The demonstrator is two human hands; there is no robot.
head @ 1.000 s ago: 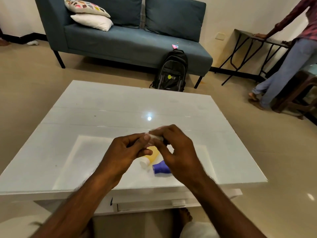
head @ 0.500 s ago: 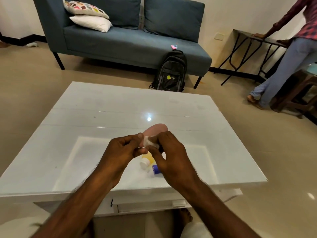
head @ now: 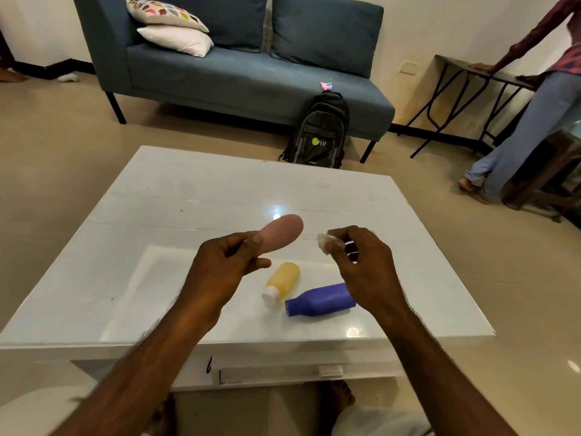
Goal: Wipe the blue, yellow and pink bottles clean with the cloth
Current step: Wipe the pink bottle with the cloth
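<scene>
White glossy table (head: 188,215): yellow bottle (head: 284,279) and blue bottle (head: 320,299) lie flat. Left hand (head: 226,262) pinches pink bottle (head: 281,229) near its cap end; looks light, smooth, slippery. Right hand (head: 361,256) pinches wadded cloth (head: 323,240), just apart.

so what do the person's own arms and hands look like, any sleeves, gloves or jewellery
Both forearms are bare as far as the bottom edge of the view, with no sleeve showing. The left hand and the right hand wear no gloves, and no ring, watch or bracelet can be seen on the sides facing the camera. Fine hair shows along both forearms. No markings are visible.
</scene>
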